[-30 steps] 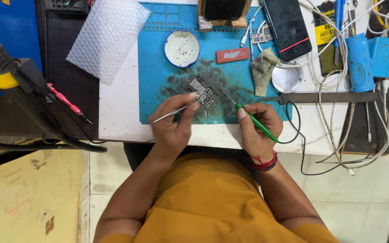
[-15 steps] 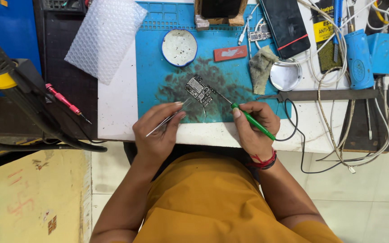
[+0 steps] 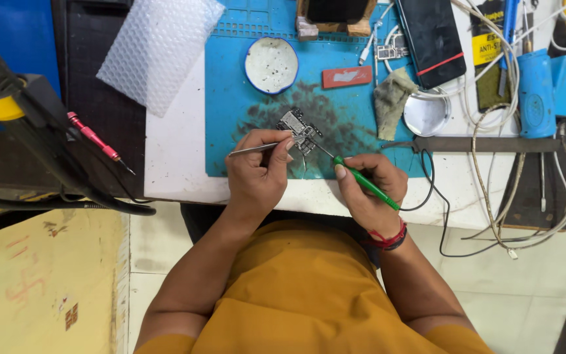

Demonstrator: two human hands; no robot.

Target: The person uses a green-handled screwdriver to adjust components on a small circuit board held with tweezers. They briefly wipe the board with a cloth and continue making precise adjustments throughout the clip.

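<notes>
Left hand: our left hand (image 3: 257,174) is closed around thin metal tweezers (image 3: 251,149), which lie almost level across the fingers with the tips pointing right.
Circuit board: we see the small circuit board (image 3: 298,124) just above and to the right of that hand, lying tilted on the mat; the tweezer tips reach its lower edge.
Right hand: our right hand (image 3: 369,190) pinches a green-handled tool (image 3: 365,184); its fine metal tip runs up and left to the board's lower right corner.
Between the hands: the board sits above the narrow gap between the two hands.
Edges: both hands rest over the near table edge (image 3: 185,190), where the blue work mat (image 3: 230,98) ends just short of the white tabletop's rim.
Open room: we find bare mat to the left of the board and a dark smudged patch around it.
Left of the mat: a sheet of bubble wrap (image 3: 155,49) and a red-handled screwdriver (image 3: 96,141) lie well apart from the hands.
Above the board: a round white dish (image 3: 271,64) and a flat red piece (image 3: 347,77).
Right of the board: a grey cloth (image 3: 391,98), a round metal lid (image 3: 426,115), a dark phone (image 3: 430,36) and loose white cables (image 3: 486,118).
Room: pale tiled floor (image 3: 525,282) below the table.
</notes>
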